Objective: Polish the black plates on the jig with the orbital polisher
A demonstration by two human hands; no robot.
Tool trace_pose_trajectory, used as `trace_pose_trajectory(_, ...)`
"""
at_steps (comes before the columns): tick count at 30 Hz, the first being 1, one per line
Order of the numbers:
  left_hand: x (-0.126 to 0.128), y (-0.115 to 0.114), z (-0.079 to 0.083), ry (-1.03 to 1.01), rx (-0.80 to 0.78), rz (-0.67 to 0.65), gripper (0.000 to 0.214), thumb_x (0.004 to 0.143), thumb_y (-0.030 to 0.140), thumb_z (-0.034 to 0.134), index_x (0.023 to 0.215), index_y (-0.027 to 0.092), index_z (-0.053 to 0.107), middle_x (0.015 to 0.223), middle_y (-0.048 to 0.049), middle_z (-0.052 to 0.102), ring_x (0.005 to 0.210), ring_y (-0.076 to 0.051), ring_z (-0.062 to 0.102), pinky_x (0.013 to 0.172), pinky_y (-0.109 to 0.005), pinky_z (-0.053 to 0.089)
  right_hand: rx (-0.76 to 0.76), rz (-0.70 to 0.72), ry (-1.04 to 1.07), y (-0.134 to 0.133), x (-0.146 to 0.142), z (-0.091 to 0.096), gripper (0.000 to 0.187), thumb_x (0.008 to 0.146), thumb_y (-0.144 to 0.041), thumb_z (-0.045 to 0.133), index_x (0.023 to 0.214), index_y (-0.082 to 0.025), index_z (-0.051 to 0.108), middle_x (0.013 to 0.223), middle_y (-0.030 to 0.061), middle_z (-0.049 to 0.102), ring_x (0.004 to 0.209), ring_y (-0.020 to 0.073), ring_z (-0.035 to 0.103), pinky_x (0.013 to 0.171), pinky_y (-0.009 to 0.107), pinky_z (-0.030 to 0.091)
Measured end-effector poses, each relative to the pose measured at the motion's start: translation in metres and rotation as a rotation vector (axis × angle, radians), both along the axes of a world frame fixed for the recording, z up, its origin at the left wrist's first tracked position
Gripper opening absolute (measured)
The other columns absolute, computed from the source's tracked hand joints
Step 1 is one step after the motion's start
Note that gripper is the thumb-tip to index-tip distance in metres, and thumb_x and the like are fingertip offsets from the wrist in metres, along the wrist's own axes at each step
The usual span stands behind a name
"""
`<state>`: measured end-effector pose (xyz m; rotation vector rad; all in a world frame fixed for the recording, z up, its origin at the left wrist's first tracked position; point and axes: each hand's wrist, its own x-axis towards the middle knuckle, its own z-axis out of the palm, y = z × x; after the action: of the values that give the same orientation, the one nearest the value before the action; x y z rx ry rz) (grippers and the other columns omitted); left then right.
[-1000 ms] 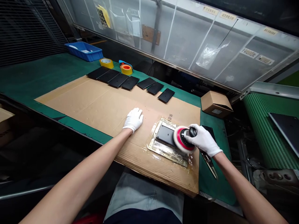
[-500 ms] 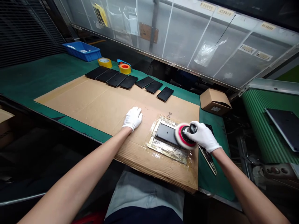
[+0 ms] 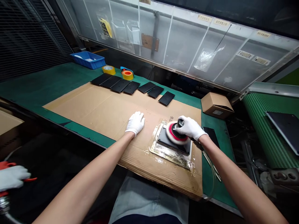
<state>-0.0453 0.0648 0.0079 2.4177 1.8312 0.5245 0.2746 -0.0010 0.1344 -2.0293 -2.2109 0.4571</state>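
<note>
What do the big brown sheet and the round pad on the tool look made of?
Sheet: likely corrugated cardboard, matte brown, ribbed at its near edge. Pad: seemingly white wool or fleece, fuzzy rim, on a red backing; exact fibre unclear.

— What's along the far edge?
— A blue tray [image 3: 88, 59], a yellow tape roll [image 3: 108, 69], an orange tape roll [image 3: 127, 75], then seven black plates [image 3: 120, 85] in a row
— And off right?
— A small cardboard box [image 3: 216, 105] beside a green conveyor [image 3: 263, 124] carrying a dark panel [image 3: 285, 124]

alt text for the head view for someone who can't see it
A white-gloved right hand presses a polisher onto a black plate on cardboard; the gloved left hand rests flat beside it. Seven black plates line the far edge.
</note>
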Motion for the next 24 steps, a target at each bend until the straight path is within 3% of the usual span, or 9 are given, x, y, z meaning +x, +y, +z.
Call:
trace_pose_trajectory(5, -0.001, -0.002, 0.002, 0.050, 0.002, 0.010, 0.031, 0.103, 0.029, 0.045, 0.125, 0.017, 0.064, 0.134, -0.0159, 0.063, 0.124, -0.031, 0.056, 0.111, -0.042, 0.040, -0.022, 0.130, 0.066, 0.019, -0.038, 0.002, 0.030, 0.075, -0.040, 0.069, 0.102, -0.025, 0.067, 0.091, 0.0045, 0.072, 0.072, 0.0185, 0.060, 0.065, 0.027, 0.042)
trace_pose_trajectory(8, -0.002, -0.002, 0.001, 0.034, 0.000, 0.008, 0.033, 0.103, 0.030, 0.046, 0.127, 0.017, 0.064, 0.136, -0.0159, 0.062, 0.127, -0.031, 0.055, 0.113, -0.041, 0.039, -0.018, 0.146, 0.080, 0.019, -0.040, 0.004, 0.032, 0.075, -0.040, 0.070, 0.104, -0.025, 0.067, 0.095, 0.0050, 0.073, 0.077, 0.0190, 0.062, 0.067, 0.026, 0.043)
trace_pose_trajectory(16, 0.000, -0.002, 0.005, -0.012, -0.024, 0.010, 0.032, 0.101, 0.028, 0.048, 0.125, 0.015, 0.065, 0.133, -0.0173, 0.063, 0.123, -0.032, 0.056, 0.112, -0.042, 0.039, -0.058, -0.111, -0.044, -0.014, 0.019, 0.005, 0.034, 0.078, -0.044, 0.068, 0.107, -0.025, 0.066, 0.091, 0.0055, 0.073, 0.075, 0.0210, 0.063, 0.065, 0.028, 0.042)
trace_pose_trajectory(24, -0.003, -0.001, 0.004, 0.024, -0.015, 0.003, 0.036, 0.102, 0.029, 0.045, 0.126, 0.013, 0.065, 0.135, -0.0191, 0.063, 0.127, -0.033, 0.057, 0.113, -0.043, 0.040, 0.078, -0.357, -0.093, -0.050, 0.014, -0.011, 0.061, 0.089, -0.055, 0.062, 0.142, -0.026, 0.054, 0.117, 0.0135, 0.062, 0.087, 0.0259, 0.070, 0.075, 0.033, 0.048)
